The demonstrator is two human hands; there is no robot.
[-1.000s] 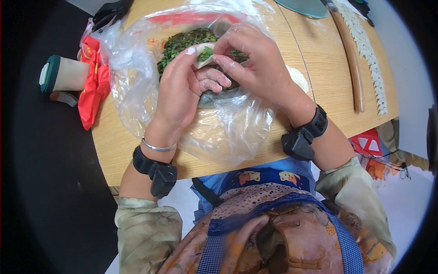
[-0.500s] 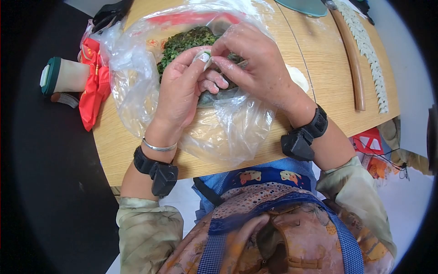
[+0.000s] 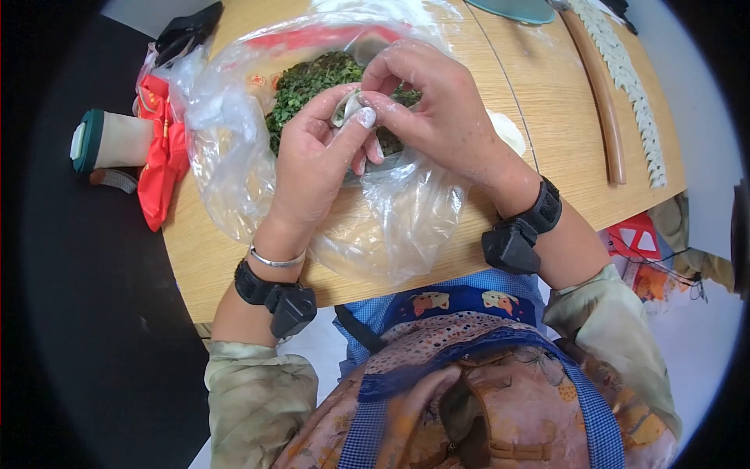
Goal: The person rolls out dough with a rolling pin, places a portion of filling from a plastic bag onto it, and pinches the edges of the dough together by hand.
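Between my two hands is a small white dough piece, folded, with its inside partly in view. My left hand holds it from the left, its floury thumb pressed against the near side. On the right, my right hand pinches the dough's edge between thumb and fingers. Beneath both hands lies chopped green filling in a clear plastic bag spread on the wooden table. A white dough round lies just right of my right hand, partly hidden by it.
At the right are a wooden rolling pin and a long row of overlapping white pieces. A teal disc and white flour are at the back. A red bag and a cup stand left.
My left thumb has moved right and up along the dough, and my left fingers have curled in behind it. The dough's opening shows more. My right hand stays pinched at its edge.
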